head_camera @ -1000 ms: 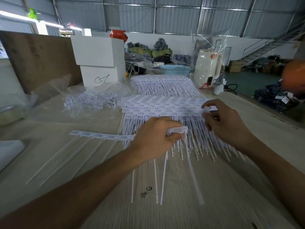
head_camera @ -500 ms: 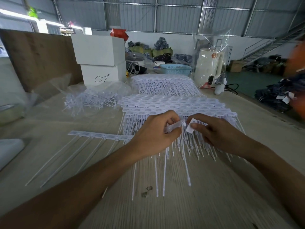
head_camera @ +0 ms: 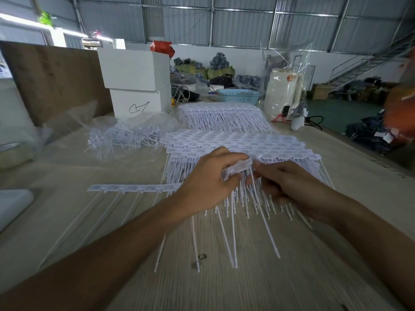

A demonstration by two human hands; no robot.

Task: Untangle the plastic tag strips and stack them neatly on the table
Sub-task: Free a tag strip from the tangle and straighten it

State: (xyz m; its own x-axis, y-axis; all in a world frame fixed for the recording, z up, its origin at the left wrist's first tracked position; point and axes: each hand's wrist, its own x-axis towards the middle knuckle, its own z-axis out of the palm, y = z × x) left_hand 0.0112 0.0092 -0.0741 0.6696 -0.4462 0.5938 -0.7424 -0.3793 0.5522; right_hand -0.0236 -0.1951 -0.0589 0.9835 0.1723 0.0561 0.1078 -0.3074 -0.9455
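Wood-grain tabletop [head_camera: 224, 288], both forearms reaching in from the near edge. A small ring-like bit [head_camera: 202, 256] lies on the wood between the arms. Left hand [head_camera: 208, 185] grips the header end of a tag strip [head_camera: 238, 168]; fingers [head_camera: 226, 154] curl over it, thumb underneath, pinching it. The strip's long white tails hang down toward the near edge. Right hand [head_camera: 289, 189] is just beside it, thumb and forefinger tips meeting at the strip's right end, pinching there; its other fingers curl under, partly hidden by tails. A single strip [head_camera: 132, 188] lies flat on the tabletop to the left of the left hand, header crosswise, thin tails running toward the viewer. Directly behind the hands is the neat stack of strips [head_camera: 235, 142], headers overlapping in rows, tails fanned forward under the hands. Left of it, a tangled heap of strips [head_camera: 125, 135] sits on clear plastic bags. Farther back a second stacked pile [head_camera: 224, 115]. Behind that: white boxes [head_camera: 137, 84], blue basket [head_camera: 239, 95], a white appliance in a plastic wrap [head_camera: 283, 93]. Brown board [head_camera: 56, 75] far left.
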